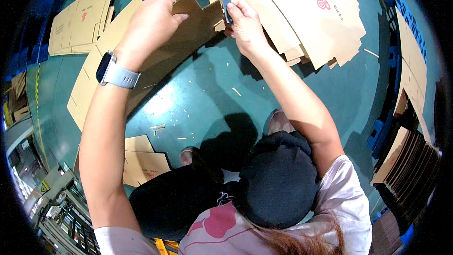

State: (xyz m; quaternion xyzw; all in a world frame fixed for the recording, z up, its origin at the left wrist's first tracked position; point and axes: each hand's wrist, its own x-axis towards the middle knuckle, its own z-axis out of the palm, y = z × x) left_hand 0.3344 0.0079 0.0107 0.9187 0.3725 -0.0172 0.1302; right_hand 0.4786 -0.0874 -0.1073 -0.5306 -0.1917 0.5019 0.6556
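Observation:
Near the top of the head view, my left hand (153, 21) is closed on the upper edge of a large brown corrugated cardboard sheet (158, 63). Its thumb lies along the sheet's near face; the other fingers are hidden behind it. The sheet stands tilted, with a notched, cut edge between my two hands. In my right hand (244, 26) is a thin flat blue tool (224, 0), pinched between thumb and fingers and pointing up. The tool is beside the sheet's right end; whether it touches the cardboard I cannot tell.
Flat printed cardboard blanks (302, 14) lie stacked at the upper right, and another stack (80, 21) at the upper left. Thin scraps (236, 91) litter the green floor (198, 94). Bundled cardboard (408, 165) and blue pallets (377, 137) line the right. Machinery (63, 198) stands lower left.

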